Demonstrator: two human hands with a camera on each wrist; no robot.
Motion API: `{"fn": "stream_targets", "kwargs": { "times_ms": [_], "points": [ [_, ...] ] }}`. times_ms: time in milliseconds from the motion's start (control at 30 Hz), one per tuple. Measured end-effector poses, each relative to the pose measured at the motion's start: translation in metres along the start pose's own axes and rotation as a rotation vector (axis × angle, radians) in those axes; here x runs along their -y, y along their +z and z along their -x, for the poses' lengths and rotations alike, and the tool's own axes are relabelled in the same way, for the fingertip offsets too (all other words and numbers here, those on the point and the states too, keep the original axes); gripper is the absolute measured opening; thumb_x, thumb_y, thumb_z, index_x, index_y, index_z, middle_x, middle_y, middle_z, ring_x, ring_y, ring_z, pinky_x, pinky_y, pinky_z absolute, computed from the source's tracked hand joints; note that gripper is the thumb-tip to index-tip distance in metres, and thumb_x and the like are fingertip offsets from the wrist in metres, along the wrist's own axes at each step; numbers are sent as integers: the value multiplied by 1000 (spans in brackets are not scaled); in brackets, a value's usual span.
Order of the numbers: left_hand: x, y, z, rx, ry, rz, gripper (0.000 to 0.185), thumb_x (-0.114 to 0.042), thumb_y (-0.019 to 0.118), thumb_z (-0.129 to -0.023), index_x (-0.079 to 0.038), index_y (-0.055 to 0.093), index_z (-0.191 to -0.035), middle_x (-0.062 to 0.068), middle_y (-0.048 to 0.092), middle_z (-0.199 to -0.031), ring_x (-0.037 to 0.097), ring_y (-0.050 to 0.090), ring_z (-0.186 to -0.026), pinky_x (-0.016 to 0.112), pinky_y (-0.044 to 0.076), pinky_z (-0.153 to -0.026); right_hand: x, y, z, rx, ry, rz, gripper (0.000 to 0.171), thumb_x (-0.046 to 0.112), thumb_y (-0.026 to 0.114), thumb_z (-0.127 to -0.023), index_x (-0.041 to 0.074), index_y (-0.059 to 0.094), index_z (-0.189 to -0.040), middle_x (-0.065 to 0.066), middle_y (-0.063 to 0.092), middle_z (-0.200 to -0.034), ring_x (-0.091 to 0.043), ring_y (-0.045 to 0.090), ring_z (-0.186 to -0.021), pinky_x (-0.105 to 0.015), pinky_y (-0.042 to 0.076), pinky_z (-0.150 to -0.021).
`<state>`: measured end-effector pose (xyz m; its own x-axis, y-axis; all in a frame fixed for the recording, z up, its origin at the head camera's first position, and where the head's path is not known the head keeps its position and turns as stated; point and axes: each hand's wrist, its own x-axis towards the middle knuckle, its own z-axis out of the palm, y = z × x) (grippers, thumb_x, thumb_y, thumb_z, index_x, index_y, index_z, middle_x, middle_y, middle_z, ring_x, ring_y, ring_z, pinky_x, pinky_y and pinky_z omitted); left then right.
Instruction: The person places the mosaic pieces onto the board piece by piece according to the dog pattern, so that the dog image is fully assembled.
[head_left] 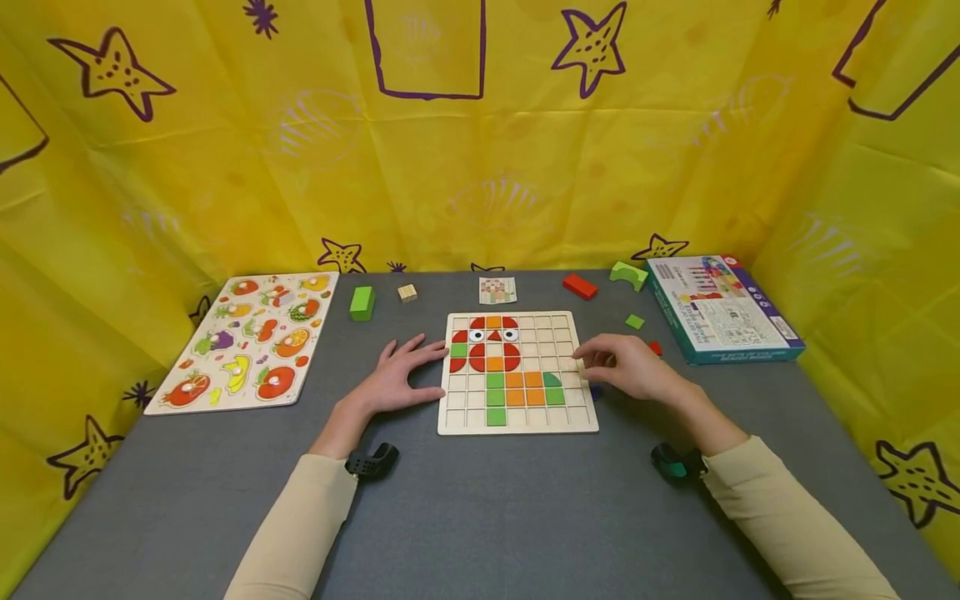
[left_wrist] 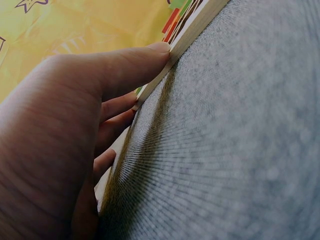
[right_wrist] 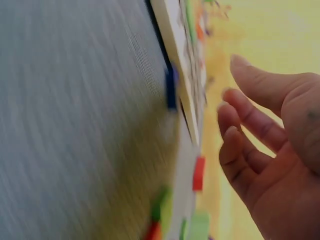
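A wooden grid board (head_left: 465,415) lies on the grey table, part-filled with red, orange and green tiles and two eye tiles. My left hand (head_left: 397,377) rests at the board's left edge, its thumb and fingertips touching the rim; in the left wrist view the thumb (left_wrist: 135,70) lies straight against the wooden side. Over the right edge hovers my right hand (head_left: 626,367), fingers loosely bent. In the right wrist view nothing shows between its thumb and fingers (right_wrist: 231,150). A small blue piece (right_wrist: 171,89) lies against the board's right side.
A fruit puzzle board (head_left: 251,333) lies at the left, a game box (head_left: 723,312) at the right. Behind the grid board are a picture card (head_left: 497,290), green block (head_left: 362,303), plain wooden block (head_left: 407,292), red block (head_left: 580,286), green arch (head_left: 628,275) and green tile (head_left: 634,321).
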<state>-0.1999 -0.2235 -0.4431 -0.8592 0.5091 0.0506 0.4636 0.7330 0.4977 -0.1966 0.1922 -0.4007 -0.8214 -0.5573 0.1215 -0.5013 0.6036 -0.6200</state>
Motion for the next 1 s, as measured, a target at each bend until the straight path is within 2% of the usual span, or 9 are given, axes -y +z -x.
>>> {"fn": "stream_targets", "kwargs": {
  "times_ms": [133, 333, 500, 633, 700, 800, 900, 1000],
  "points": [
    [0, -1, 1, -7, 4, 2, 73, -44, 73, -88, -12, 51, -150, 6, 42, -157, 36, 17, -151, 64, -3, -115, -15, -20, 8, 9, 55, 35, 27, 8, 78, -89, 4, 73, -116, -4, 69, -100, -20, 61, -87, -40, 52, -80],
    [-1, -1, 1, -3, 10, 0, 73, -44, 73, -88, -12, 52, -150, 6, 42, -157, 37, 18, -151, 65, -2, -114, -31, -37, 23, 97, 116, 90, 28, 11, 80, -88, 2, 72, -113, -7, 70, -103, -21, 61, -87, -43, 52, -80],
    [1, 0, 0, 0, 8, -1, 73, -44, 73, -88, -12, 51, -150, 5, 42, -158, 36, 17, -151, 64, -3, -115, -38, -39, 29, 161, 110, 112, 19, 12, 80, -88, 5, 74, -104, -4, 67, -99, -17, 57, -82, -36, 50, -74],
    [1, -1, 0, 0, 12, -1, 73, -44, 73, -88, -12, 51, -150, 6, 42, -158, 36, 17, -151, 64, -3, -115, -38, -38, 27, 172, 87, 162, 7, 11, 79, -88, 11, 73, -91, 2, 63, -90, -15, 53, -78, -35, 49, -73],
    [1, -1, 1, -4, 15, 0, 73, -43, 73, -88, -12, 51, -150, 6, 42, -157, 36, 17, -151, 65, -2, -114, -38, -37, 24, 181, 62, 178, 8, 9, 79, -88, 12, 71, -87, 3, 61, -87, -15, 53, -77, -36, 48, -72],
    [0, -1, 1, -18, 29, -1, 72, -42, 73, -89, -11, 52, -150, 7, 43, -157, 38, 19, -150, 66, -1, -114, -35, -37, 19, 206, 41, 178, 9, 9, 78, -89, 12, 70, -89, 3, 61, -88, -15, 54, -78, -37, 50, -74],
    [-2, -2, 2, -23, 41, 9, 71, -42, 74, -89, -10, 52, -149, 8, 44, -156, 39, 19, -150, 66, -1, -114, -33, -40, 18, 245, 33, 151, 13, 8, 79, -88, 7, 71, -98, 0, 64, -95, -16, 57, -81, -38, 51, -75],
    [-2, -3, 3, -21, 39, 10, 71, -42, 73, -89, -11, 53, -149, 7, 44, -156, 38, 18, -150, 66, -1, -114, -31, -40, 17, 277, 53, 139, 16, 5, 80, -86, 8, 72, -100, -1, 62, -95, -16, 55, -81, -37, 50, -75]
  ]
}}
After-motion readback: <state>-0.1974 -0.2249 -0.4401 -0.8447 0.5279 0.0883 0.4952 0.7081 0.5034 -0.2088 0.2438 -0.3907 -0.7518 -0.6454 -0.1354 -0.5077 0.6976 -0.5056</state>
